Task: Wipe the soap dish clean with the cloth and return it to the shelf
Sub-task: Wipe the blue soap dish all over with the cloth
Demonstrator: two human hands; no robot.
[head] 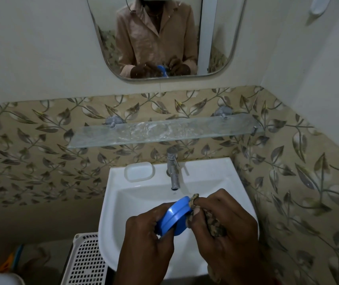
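A blue plastic soap dish [173, 217] is held on edge over the white sink [139, 198], gripped by my left hand [146, 235]. My right hand [228, 219] clutches a dark mottled cloth [193, 201] and presses it against the dish's upper right rim. Above the tap, the glass shelf [164, 131] on the leaf-patterned wall carries nothing.
A metal tap [173, 169] stands at the sink's back. A white soap-shaped piece [139, 172] rests on the sink's back left ledge. A white perforated basket [84, 262] sits at lower left. The mirror [160, 36] reflects a person in a beige shirt.
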